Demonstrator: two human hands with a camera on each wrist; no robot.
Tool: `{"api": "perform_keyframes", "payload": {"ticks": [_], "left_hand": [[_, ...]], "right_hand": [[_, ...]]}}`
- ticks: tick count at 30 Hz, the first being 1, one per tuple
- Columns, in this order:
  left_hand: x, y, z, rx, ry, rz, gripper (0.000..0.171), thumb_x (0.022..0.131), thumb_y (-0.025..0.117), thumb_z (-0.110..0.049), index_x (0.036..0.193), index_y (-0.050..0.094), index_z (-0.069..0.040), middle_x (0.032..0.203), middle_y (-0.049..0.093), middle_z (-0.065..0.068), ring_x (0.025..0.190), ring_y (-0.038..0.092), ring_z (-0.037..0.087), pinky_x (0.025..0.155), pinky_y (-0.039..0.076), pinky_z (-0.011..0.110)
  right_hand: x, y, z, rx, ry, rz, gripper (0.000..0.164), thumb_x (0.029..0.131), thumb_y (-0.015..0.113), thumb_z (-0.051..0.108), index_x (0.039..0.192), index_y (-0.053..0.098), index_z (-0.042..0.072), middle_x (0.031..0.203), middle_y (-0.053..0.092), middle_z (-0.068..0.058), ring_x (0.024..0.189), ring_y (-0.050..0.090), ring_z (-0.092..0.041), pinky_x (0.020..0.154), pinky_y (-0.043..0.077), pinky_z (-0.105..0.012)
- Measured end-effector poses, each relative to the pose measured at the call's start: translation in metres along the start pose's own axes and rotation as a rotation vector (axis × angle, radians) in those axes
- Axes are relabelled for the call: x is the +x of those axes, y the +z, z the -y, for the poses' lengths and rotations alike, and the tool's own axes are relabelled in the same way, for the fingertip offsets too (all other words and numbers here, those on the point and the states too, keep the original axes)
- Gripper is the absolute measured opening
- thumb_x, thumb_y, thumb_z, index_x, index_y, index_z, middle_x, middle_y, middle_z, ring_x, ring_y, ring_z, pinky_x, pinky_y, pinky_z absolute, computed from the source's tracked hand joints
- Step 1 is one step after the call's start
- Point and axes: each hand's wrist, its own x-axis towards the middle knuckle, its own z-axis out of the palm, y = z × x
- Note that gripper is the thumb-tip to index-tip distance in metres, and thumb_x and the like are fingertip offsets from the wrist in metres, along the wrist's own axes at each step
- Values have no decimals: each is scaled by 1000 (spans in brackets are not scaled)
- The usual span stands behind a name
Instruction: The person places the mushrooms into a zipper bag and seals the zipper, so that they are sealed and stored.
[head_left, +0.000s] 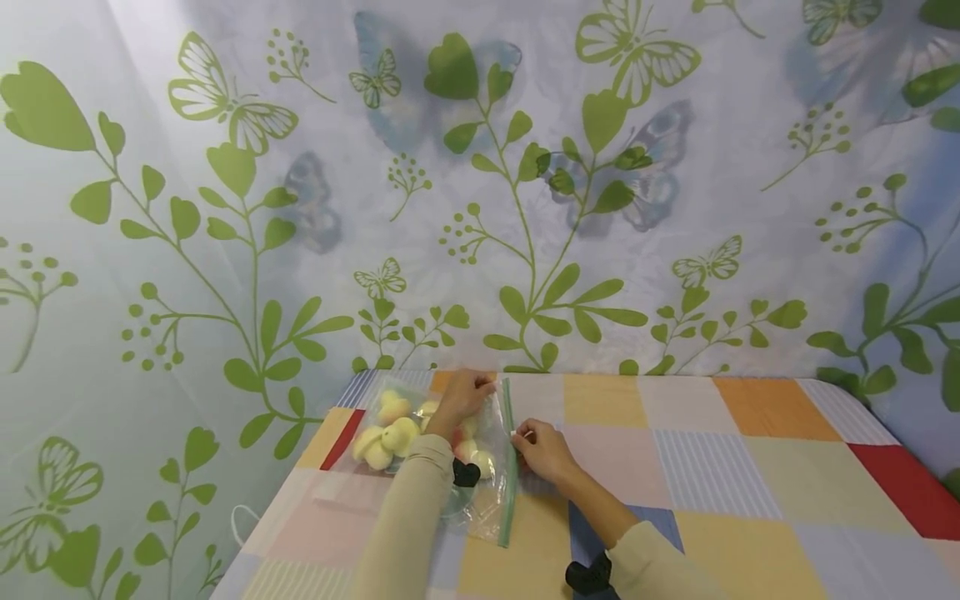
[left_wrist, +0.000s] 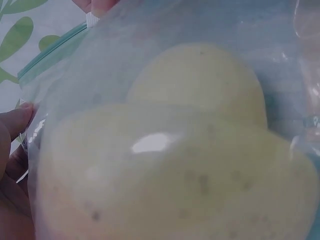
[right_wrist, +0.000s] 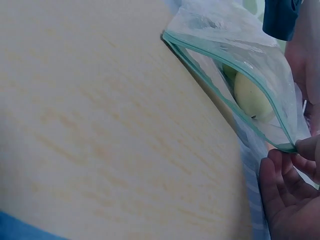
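A clear zip bag [head_left: 491, 508] with a green zip strip [head_left: 509, 467] lies on the table, holding several pale yellow fruits [head_left: 401, 435]; small dark specks show on them in the left wrist view. My left hand [head_left: 463, 396] reaches across the bag and pinches its far side near the zip, fingertips at the bag's edge in the left wrist view. At the strip, my right hand [head_left: 546, 450] pinches the small white slider [left_wrist: 91, 20] between thumb and finger. The right wrist view shows the bag's mouth gaping, with a rounded fruit [right_wrist: 251, 97] inside.
A patchwork cloth [head_left: 720, 467] of coloured squares covers the table. Behind it hangs a curtain [head_left: 480, 208] printed with green leaves and butterflies. A white cord [head_left: 238, 525] loops at the table's left edge.
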Motion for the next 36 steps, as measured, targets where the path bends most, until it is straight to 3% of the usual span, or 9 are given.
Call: {"api": "perform_keyframes", "payload": {"ticks": [17, 36], "left_hand": [[-1, 2, -6, 24, 17, -41, 14, 98, 69, -5, 86, 75, -1, 72, 56, -1, 67, 46, 14, 62, 39, 28], [-3, 7, 0, 8, -23, -44, 12, 101, 67, -10, 96, 77, -3, 88, 69, 4, 76, 55, 15, 70, 48, 32]], "right_hand": [[-5, 2, 0, 27, 0, -10, 9, 102, 63, 9, 96, 63, 2, 73, 65, -6, 61, 64, -18, 57, 57, -35], [-21, 3, 0, 13, -22, 12, 11, 103, 63, 13, 96, 64, 4, 71, 66, -4, 60, 65, -19, 55, 53, -33]]}}
